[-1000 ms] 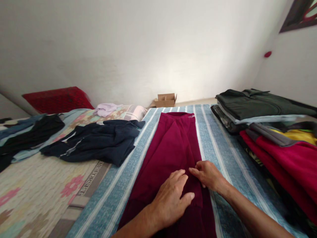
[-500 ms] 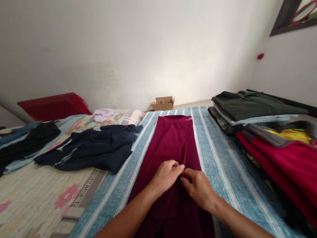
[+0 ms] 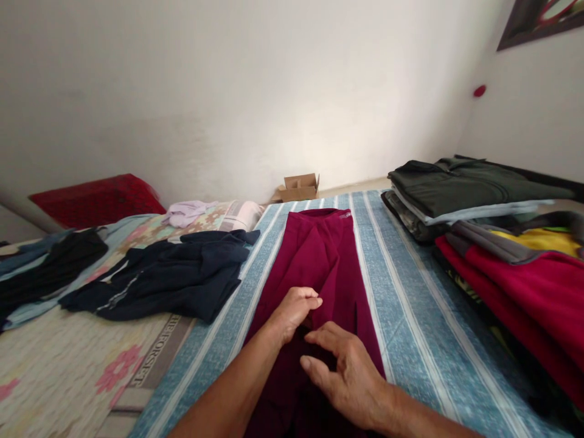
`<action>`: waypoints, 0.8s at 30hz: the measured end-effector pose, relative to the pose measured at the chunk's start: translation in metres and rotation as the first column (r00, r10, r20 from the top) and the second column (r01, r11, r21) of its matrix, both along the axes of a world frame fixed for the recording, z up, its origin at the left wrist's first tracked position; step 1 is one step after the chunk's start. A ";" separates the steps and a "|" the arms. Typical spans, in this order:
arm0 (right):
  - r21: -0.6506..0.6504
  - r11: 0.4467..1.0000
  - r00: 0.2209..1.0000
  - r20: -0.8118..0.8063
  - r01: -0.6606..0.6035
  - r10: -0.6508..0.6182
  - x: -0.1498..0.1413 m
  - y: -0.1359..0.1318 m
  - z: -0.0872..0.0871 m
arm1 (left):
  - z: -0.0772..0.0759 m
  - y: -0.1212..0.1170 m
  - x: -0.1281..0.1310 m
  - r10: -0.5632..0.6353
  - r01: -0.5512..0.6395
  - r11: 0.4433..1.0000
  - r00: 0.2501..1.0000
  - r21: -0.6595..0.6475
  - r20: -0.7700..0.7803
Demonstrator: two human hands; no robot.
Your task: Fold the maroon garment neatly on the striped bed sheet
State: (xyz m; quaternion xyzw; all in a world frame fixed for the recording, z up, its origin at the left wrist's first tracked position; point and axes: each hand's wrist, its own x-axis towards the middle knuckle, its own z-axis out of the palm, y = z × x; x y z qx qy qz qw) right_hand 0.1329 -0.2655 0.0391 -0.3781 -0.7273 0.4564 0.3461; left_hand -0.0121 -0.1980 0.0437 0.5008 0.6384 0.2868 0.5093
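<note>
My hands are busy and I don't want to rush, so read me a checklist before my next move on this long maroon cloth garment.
1. Long maroon cloth garment lying on the blue-and-white striped cloth sheet: ok.
2. Its upper face smooth: not ok; diagonal folds run down from near the waistband.
3. Left hand gripping the cloth: cannot tell; thumb and fingers are close together at it, but the grip is unclear.
4. Right hand gripping: not ok; thumb and index finger stand apart.
5. Crumpled navy cloth garment apart from the maroon one: ok; it lies to the left.
6. Underside flat: cannot tell; hidden.
</note>
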 end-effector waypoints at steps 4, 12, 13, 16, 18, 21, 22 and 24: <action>-0.018 0.999 0.999 -0.033 -0.031 0.031 0.000 -0.002 0.003 | 0.002 0.000 -0.004 0.053 -0.040 0.994 0.991 -0.100 0.125; 0.027 0.999 0.999 0.010 -0.031 0.031 -0.002 0.000 -0.002 | -0.002 0.001 -0.008 0.045 -0.025 0.993 0.982 -0.111 0.183; 0.034 0.999 0.999 0.012 -0.031 0.031 -0.002 0.000 -0.003 | -0.002 0.002 -0.008 0.042 -0.021 0.993 0.981 -0.115 0.187; 0.046 0.998 0.999 0.022 -0.031 0.030 -0.002 0.000 -0.004 | -0.003 0.001 -0.008 0.044 -0.018 0.992 0.978 -0.125 0.203; 0.051 0.998 0.999 0.026 -0.030 0.029 -0.002 0.001 -0.004 | -0.002 0.001 -0.008 0.052 -0.026 0.992 0.977 -0.125 0.206; 0.055 0.998 0.999 0.029 -0.031 0.029 -0.003 0.001 -0.005 | -0.002 0.001 -0.007 0.054 -0.031 0.992 0.978 -0.118 0.200; 0.058 0.998 0.999 0.031 -0.031 0.029 -0.003 0.001 -0.005 | -0.002 0.001 -0.007 0.054 -0.031 0.993 0.979 -0.116 0.198; 0.068 0.997 0.999 0.036 -0.030 0.027 -0.003 0.000 -0.006 | -0.002 0.001 -0.007 0.053 -0.031 0.993 0.979 -0.113 0.199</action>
